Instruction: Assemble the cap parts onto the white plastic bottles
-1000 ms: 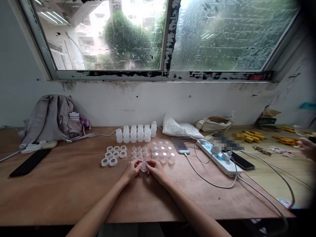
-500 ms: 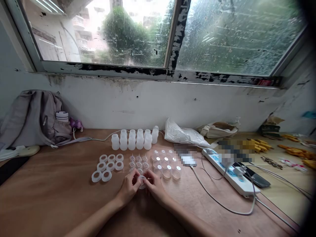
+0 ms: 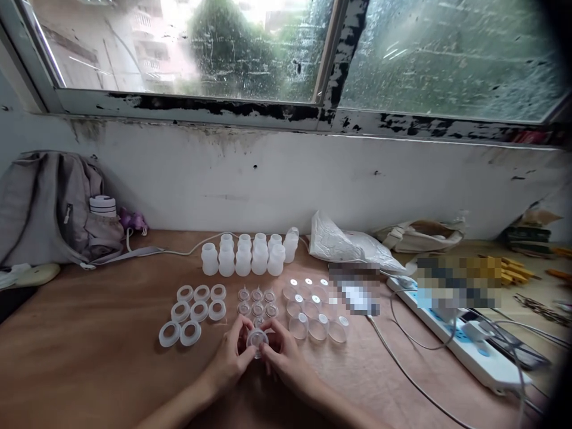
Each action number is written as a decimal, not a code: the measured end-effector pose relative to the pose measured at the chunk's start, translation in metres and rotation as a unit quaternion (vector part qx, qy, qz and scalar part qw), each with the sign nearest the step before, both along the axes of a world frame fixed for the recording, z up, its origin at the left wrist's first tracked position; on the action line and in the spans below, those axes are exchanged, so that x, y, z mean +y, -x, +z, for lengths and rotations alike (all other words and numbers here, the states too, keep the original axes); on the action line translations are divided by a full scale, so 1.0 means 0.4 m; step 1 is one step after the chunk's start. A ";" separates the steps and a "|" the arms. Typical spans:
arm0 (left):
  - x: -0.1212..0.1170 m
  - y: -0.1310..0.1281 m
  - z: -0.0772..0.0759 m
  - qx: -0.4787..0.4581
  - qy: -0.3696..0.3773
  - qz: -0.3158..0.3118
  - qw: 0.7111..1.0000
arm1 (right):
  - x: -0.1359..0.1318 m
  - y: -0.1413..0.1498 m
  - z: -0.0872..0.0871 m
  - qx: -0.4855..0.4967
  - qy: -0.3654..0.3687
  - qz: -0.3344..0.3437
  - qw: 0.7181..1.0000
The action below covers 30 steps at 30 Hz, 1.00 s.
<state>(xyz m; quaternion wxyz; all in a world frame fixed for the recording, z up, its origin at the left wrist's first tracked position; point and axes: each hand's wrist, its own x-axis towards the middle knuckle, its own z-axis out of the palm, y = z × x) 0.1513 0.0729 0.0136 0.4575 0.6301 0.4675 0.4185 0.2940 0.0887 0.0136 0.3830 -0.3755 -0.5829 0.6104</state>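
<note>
In front of the bottles (image 3: 243,262), left hand (image 3: 229,358) and right hand (image 3: 288,356) pinched a clear round piece (image 3: 257,337) from both sides, seemingly for steadiness; rings (image 3: 162,336) lay front-left, clear cups (image 3: 317,331) front-right, apparently grouped by kind.

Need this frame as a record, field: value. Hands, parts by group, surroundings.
left hand: fingers on clear round piece
right hand: fingers on same piece
white rings: eight, left of small clear parts
small clear parts: beyond hands, partly hidden
clear cups: rows, right of small clear parts
white bottles: grouped near wall
far left: backpack
right: power strip, plugs inserted
</note>
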 end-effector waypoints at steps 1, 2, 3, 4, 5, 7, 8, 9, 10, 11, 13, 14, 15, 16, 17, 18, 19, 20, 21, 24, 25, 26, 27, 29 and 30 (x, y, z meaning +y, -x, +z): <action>-0.001 -0.001 -0.001 -0.003 0.004 0.007 1.000 | 0.000 0.001 -0.002 -0.003 0.002 0.002 1.000; -0.001 -0.002 -0.002 -0.004 0.010 0.012 1.000 | 0.000 0.002 -0.005 -0.006 0.005 0.004 1.000; -0.001 -0.002 -0.003 -0.002 0.016 0.015 1.000 | 0.001 0.003 -0.008 -0.009 0.007 0.006 1.000; 0.000 -0.002 -0.003 0.001 0.021 0.016 1.000 | 0.002 0.003 -0.012 -0.012 0.009 0.010 1.000; 0.001 -0.002 -0.003 0.007 0.023 0.015 1.000 | 0.003 0.003 -0.016 -0.015 0.008 0.015 1.000; 0.004 -0.001 -0.002 0.017 0.023 0.016 0.999 | 0.006 0.003 -0.022 -0.021 0.002 0.026 0.999; 0.005 0.000 -0.002 0.019 0.023 0.017 0.999 | 0.008 0.003 -0.023 -0.021 0.001 0.030 0.999; 0.005 0.001 -0.002 0.017 0.025 0.015 0.999 | 0.008 0.002 -0.023 -0.020 0.002 0.035 0.999; 0.005 0.002 -0.002 0.012 0.028 0.012 0.999 | 0.009 0.002 -0.022 -0.018 0.005 0.039 0.999; 0.005 0.003 -0.003 0.006 0.030 0.009 1.000 | 0.009 0.001 -0.020 -0.016 0.008 0.042 0.999; 0.003 0.005 -0.003 -0.009 0.031 0.004 0.999 | 0.008 -0.002 -0.016 -0.015 0.007 0.048 0.999; 0.001 0.005 -0.003 -0.015 0.034 0.001 0.999 | 0.007 -0.003 -0.015 -0.017 0.004 0.047 0.999; 0.000 0.005 -0.003 -0.020 0.039 -0.001 0.999 | 0.007 -0.004 -0.015 -0.021 -0.001 0.042 0.999; 0.000 0.004 -0.002 -0.023 0.046 -0.003 0.999 | 0.007 -0.005 -0.016 -0.025 -0.007 0.033 0.999; -0.001 0.004 -0.002 -0.022 0.052 -0.003 0.998 | 0.006 -0.006 -0.017 -0.031 -0.013 0.023 0.999; -0.001 0.004 -0.001 -0.017 0.055 -0.003 0.998 | 0.006 -0.006 -0.019 -0.038 -0.022 0.014 0.999; -0.002 0.003 0.000 -0.009 0.054 -0.001 0.998 | 0.006 -0.006 -0.021 -0.047 -0.032 0.008 0.998; -0.002 0.003 0.000 0.001 0.050 0.002 0.999 | 0.005 -0.006 -0.022 -0.057 -0.044 0.004 0.997; -0.002 0.003 0.001 0.011 0.043 0.004 0.999 | 0.005 -0.006 -0.023 -0.066 -0.056 0.003 0.996; -0.002 0.004 0.003 0.027 0.032 0.005 0.999 | 0.002 -0.007 -0.022 -0.078 -0.079 -0.001 0.994; -0.002 0.004 0.004 0.026 0.033 0.005 0.999 | 0.002 -0.008 -0.021 -0.076 -0.079 -0.002 0.994; -0.002 0.004 0.004 0.023 0.036 0.006 0.999 | 0.002 -0.008 -0.019 -0.074 -0.074 -0.001 0.995; -0.002 0.004 0.004 0.018 0.039 0.008 0.999 | 0.002 -0.008 -0.017 -0.071 -0.065 0.001 0.995; -0.002 0.004 0.004 0.005 0.047 0.011 0.999 | 0.004 -0.010 -0.014 -0.063 -0.043 0.009 0.997; -0.002 0.004 0.004 0.003 0.049 0.013 0.999 | 0.005 -0.010 -0.013 -0.058 -0.034 0.013 0.998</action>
